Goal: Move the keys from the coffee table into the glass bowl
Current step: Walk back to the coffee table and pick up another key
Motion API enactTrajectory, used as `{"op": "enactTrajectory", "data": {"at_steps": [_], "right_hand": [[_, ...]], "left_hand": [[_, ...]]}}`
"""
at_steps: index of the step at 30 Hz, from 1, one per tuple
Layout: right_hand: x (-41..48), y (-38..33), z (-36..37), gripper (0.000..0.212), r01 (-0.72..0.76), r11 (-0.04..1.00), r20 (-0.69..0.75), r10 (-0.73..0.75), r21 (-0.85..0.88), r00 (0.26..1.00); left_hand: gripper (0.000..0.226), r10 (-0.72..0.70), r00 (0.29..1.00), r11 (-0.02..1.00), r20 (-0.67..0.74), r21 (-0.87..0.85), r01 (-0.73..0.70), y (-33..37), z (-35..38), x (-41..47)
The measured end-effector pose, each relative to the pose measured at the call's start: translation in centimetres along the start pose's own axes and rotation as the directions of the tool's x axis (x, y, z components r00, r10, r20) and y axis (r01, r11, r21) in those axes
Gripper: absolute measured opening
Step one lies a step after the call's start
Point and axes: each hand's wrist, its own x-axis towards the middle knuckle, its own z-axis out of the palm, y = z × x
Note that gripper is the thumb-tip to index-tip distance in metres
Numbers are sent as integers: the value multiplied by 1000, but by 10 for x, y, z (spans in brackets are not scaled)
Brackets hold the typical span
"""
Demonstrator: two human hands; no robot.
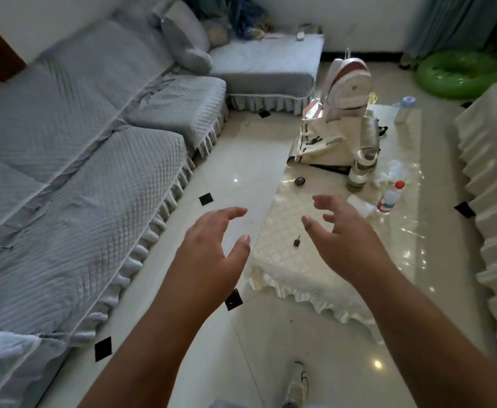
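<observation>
One small dark key [297, 241] lies on the near end of the coffee table [282, 260], its long axis roughly upright in our view, narrow end pointing away from us. We hold both hands out above it, empty: left hand [211, 254] and right hand [347, 240], fingers spread and curled. A grey sofa [79, 172] runs along the left.

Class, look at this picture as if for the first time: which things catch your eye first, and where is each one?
Two bare arms reach forward from the bottom edge, the left hand and right hand both open and empty above the near end of the coffee table. A long grey sofa fills the left side. At the table's far end a white backpack stands upright, and a green swim ring lies on the floor at top right.
</observation>
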Motion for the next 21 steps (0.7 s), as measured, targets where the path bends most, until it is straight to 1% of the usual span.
{"op": "enactTrajectory", "data": {"at_steps": [7,11,16,21], "right_hand": [[38,16,-25,46,-58,998,-102,59,14,993],[58,28,-32,46,-123,992,-150,123,13,981],[87,34,-22,46,-201,979,-227,194,-9,954],[123,26,3,45,-286,957,-304,261,-40,916]], "left_hand": [[42,106,991,994,87,2,-107,18,21,71],[41,180,974,984,136,-25,-178,20,37,110],[40,230,948,973,220,-39,-227,3,55,163],[40,269,906,962,326,-55,-266,-20,64,227]]}}
